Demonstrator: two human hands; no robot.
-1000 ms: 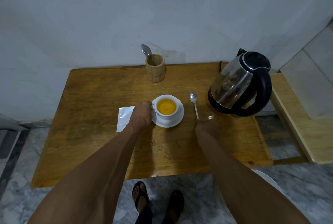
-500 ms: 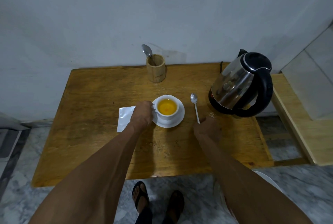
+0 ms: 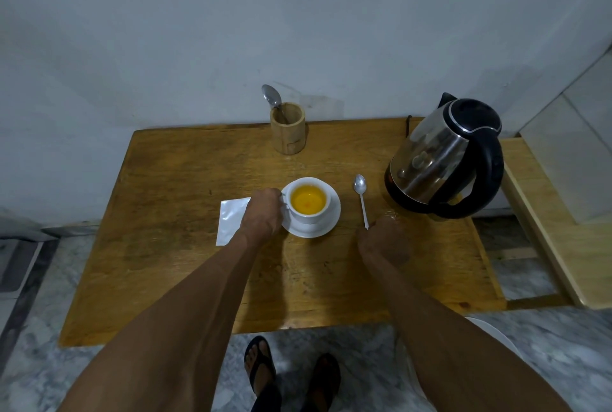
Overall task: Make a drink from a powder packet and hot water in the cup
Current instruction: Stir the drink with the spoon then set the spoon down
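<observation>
A white cup (image 3: 309, 203) holding orange-yellow liquid stands on a white saucer (image 3: 332, 219) in the middle of the wooden table (image 3: 172, 213). My left hand (image 3: 263, 216) is closed around the cup's handle on its left side. A silver teaspoon (image 3: 361, 193) lies flat to the right of the saucer, bowl pointing away. My right hand (image 3: 384, 241) rests at the near tip of the spoon's handle, fingers curled; whether it grips the handle is hidden. A white packet (image 3: 230, 219) lies flat, partly under my left hand.
A steel and black electric kettle (image 3: 443, 160) stands at the right edge of the table. A wooden holder (image 3: 287, 133) with a spoon stands by the wall. A lower wooden ledge (image 3: 559, 239) adjoins on the right. My sandalled feet (image 3: 291, 375) are below the near edge.
My right hand has drawn slightly nearer along the spoon's handle to its tip. My left hand has stayed on the cup's handle, and the cup has not moved.
</observation>
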